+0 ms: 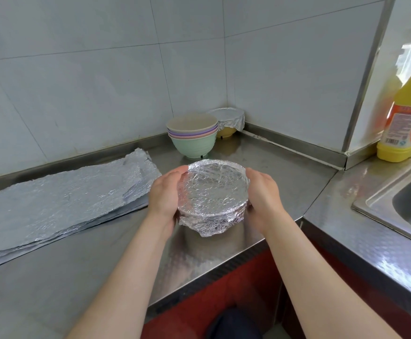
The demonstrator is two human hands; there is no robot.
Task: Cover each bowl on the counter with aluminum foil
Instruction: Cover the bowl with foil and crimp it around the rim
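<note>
A bowl wrapped over its top and sides in crinkled aluminum foil [214,192] is held between both hands above the steel counter [101,253]. My left hand [165,199] cups its left side and my right hand [263,194] cups its right side. A stack of several uncovered bowls [192,135], cream on top and mint green at the bottom, stands near the back wall. Behind it in the corner sits a yellow bowl covered with foil [229,121]. Flat foil sheets [60,206] lie piled on the counter to the left.
A yellow and orange detergent bottle [405,121] stands at the right beside a steel sink [405,204]. The counter's front edge runs just below the held bowl, with a red cabinet front [224,289] beneath it. Tiled walls close off the back.
</note>
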